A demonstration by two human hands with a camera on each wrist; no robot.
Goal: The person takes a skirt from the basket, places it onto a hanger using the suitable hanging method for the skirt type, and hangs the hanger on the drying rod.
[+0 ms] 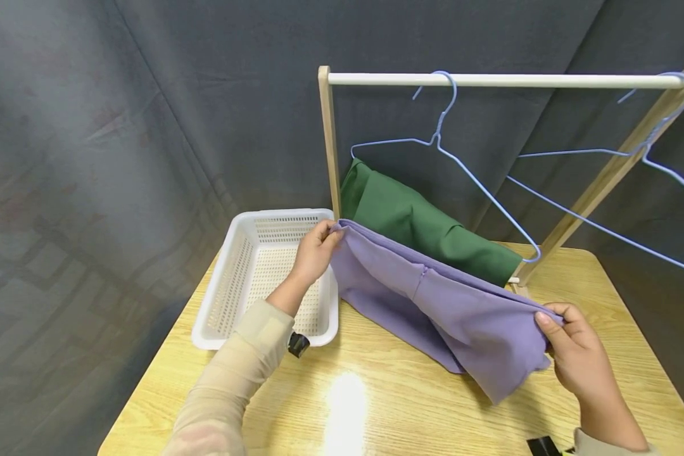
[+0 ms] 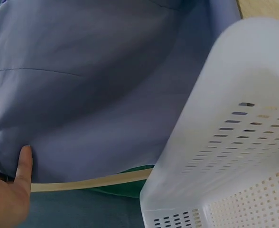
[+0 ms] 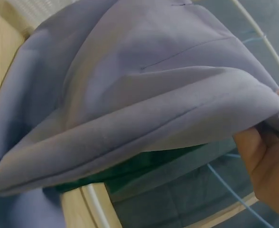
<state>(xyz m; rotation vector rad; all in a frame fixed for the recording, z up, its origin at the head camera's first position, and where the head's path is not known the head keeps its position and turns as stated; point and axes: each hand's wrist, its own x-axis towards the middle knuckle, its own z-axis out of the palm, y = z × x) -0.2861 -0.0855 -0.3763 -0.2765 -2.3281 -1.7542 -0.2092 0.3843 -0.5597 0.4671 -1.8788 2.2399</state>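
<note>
A purple garment (image 1: 387, 266) is stretched out in front of me, its long upper edge sloping down to the right. My left hand (image 1: 317, 250) pinches its left upper corner, between the basket and the rack. At the other end my right hand (image 1: 578, 342) grips the right upper corner, thumb on the near side. A short seam with a small tuft shows midway along the cloth. Behind it, a green garment (image 1: 410, 212) hangs from a blue hanger (image 1: 484, 190); the purple cloth covers part of it. Both wrist views show the purple fabric (image 2: 97, 104) sagging in folds.
A white perforated basket (image 1: 207, 316) stands left on the wooden table (image 1: 296, 405). The rack has a white rail (image 1: 376, 79) and wooden posts (image 1: 329, 139). A second blue hanger (image 1: 581, 221) hangs at its right end. Dark curtains (image 1: 205, 95) form the backdrop.
</note>
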